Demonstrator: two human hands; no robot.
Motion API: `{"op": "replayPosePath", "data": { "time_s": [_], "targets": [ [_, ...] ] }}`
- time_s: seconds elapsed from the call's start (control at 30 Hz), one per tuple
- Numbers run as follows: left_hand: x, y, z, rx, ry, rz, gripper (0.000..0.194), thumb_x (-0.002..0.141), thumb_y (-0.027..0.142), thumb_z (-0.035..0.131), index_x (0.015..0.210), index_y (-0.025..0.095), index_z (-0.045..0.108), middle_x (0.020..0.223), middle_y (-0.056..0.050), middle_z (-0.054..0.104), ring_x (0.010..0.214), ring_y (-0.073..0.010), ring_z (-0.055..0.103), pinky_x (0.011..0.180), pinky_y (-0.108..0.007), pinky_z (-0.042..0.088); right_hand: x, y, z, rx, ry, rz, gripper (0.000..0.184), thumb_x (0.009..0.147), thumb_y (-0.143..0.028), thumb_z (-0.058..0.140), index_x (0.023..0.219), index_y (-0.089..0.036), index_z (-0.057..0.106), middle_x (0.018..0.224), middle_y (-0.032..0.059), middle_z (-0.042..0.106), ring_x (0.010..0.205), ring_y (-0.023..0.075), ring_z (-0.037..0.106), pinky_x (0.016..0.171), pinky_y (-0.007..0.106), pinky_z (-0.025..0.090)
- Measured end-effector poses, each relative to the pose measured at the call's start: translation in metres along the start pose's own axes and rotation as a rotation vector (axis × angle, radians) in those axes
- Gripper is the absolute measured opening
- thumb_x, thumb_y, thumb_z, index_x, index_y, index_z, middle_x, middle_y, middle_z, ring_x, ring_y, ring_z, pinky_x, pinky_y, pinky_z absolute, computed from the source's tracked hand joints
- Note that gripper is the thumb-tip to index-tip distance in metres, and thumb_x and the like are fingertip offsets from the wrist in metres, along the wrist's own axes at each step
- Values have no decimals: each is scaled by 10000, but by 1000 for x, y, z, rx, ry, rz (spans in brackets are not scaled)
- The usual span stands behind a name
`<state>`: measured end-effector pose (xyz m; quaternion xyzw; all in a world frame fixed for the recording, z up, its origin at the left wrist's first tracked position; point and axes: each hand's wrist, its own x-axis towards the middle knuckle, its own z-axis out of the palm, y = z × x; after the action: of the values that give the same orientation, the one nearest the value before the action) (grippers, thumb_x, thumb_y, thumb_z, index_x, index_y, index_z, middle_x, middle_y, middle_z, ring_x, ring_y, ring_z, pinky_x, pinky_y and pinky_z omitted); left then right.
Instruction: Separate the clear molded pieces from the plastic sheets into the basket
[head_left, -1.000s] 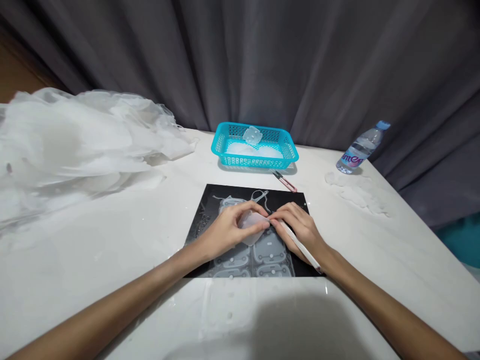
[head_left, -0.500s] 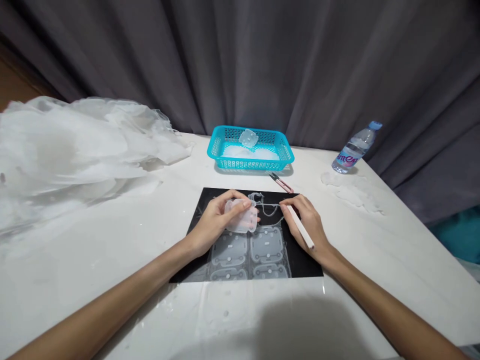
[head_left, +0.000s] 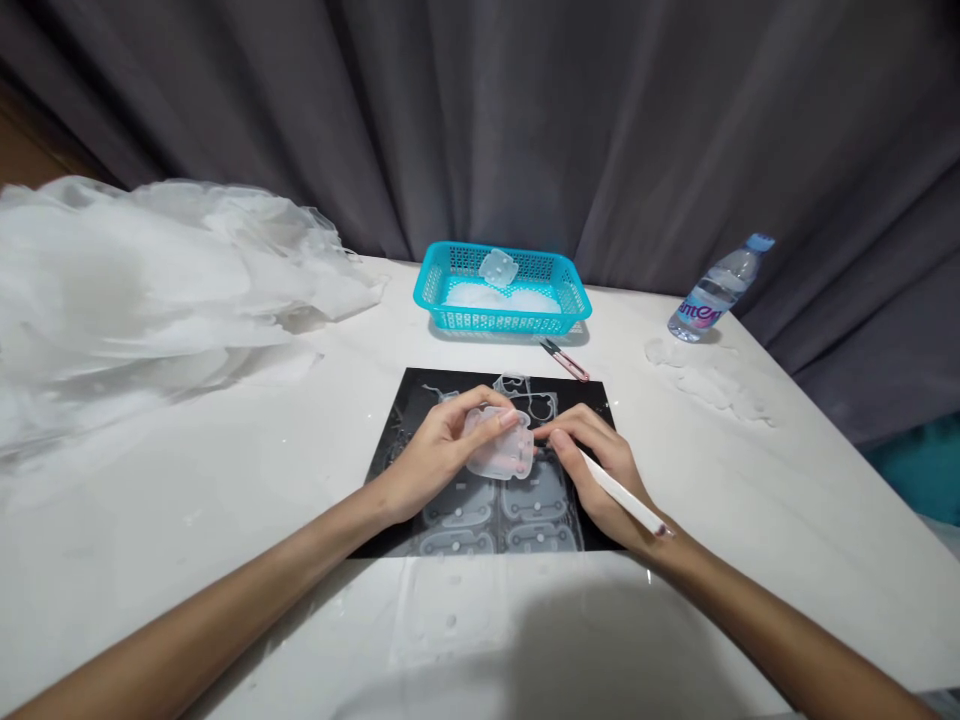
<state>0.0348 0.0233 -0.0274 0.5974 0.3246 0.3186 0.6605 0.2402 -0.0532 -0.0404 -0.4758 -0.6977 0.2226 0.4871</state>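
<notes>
Translucent piece (head_left: 495, 460) is separate in left hand's fingers (head_left: 495, 430) over black mat (head_left: 598, 533), right hand's fingers (head_left: 566, 446) gripping white tool (head_left: 624, 494); others (head_left: 532, 492) remain beneath, one in basket (head_left: 502, 321) near desk's (head_left: 300, 470) far edge.

Looks like small hand-work spot, home or little workshop, can't really tell which. Glossy white table (head_left: 750, 520) right by grey curtain (head_left: 487, 120), black mat (head_left: 416, 400), snips (head_left: 564, 360), blue basket (head_left: 502, 322) with clear piece (head_left: 498, 267), big white heap (head_left: 165, 260) off left, plus water bottle (head_left: 716, 292).
</notes>
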Motion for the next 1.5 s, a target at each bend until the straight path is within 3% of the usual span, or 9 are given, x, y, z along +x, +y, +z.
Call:
{"op": "replayPosePath", "data": {
  "time_s": [0.27,0.6,0.7,0.83,1.0,1.13,1.23,1.37,1.5],
  "targets": [
    [-2,5,4,118,29,47,294,975,468,681,920,179,692,845,9,636,677,-100,543,583,-190,428,4,-1,1,60,0,37,85,989,-245,658,942,-220,725,899,27,664,863,184,637,794,335,497],
    [2,11,-11,43,-23,-39,364,1002,545,600,1112,204,667,1105,-50,650,1014,-207,670,844,-313,589,6,10,-3,141,48,230,186,985,-368,667,873,-222,695,877,3,635,821,171,598,768,302,458],
    [10,19,-31,148,-32,31,386,977,529,644,1187,206,628,1216,-83,664,1148,-262,669,962,-399,576,32,18,-14,83,166,207,211,961,-398,676,857,-215,692,841,0,649,814,184,608,770,309,465],
    [6,24,-58,469,-78,123,355,1000,524,606,1143,203,657,1190,-80,698,1140,-264,666,1042,-438,515,103,35,-40,-152,350,18,236,929,-411,693,816,-204,694,806,8,645,780,195,598,750,329,464],
    [-21,5,-76,726,-167,143,441,957,539,679,1307,276,626,1399,-74,637,1311,-296,589,1139,-466,454,165,53,-49,-387,234,-161,286,972,-434,627,873,-191,740,844,48,671,793,217,608,810,382,483],
    [-31,-8,-81,826,-212,196,571,925,541,730,1419,312,560,1531,-75,542,1419,-310,505,1214,-478,388,134,42,-25,-321,-19,-246,293,1047,-395,529,1032,-206,753,970,60,694,903,219,650,879,387,501],
    [-30,-10,-81,827,-231,213,593,934,551,718,1444,308,538,1532,-92,541,1422,-317,501,1201,-484,400,87,21,-2,-175,-252,-121,288,1043,-367,573,1275,-234,681,979,31,717,865,187,671,823,336,530],
    [-30,-11,-80,847,-227,233,600,952,553,694,1466,291,531,1528,-107,554,1425,-327,503,1195,-482,403,44,2,15,-28,-445,-35,207,1022,-377,626,1130,-218,702,984,39,735,849,180,690,793,319,563],
    [-32,-13,-78,903,-227,272,544,994,545,638,1473,305,547,1550,-90,542,1437,-317,497,1199,-460,396,34,0,21,11,-482,-56,161,1038,-344,608,1043,-227,719,1017,47,729,932,193,694,874,348,564]
  ]
}}
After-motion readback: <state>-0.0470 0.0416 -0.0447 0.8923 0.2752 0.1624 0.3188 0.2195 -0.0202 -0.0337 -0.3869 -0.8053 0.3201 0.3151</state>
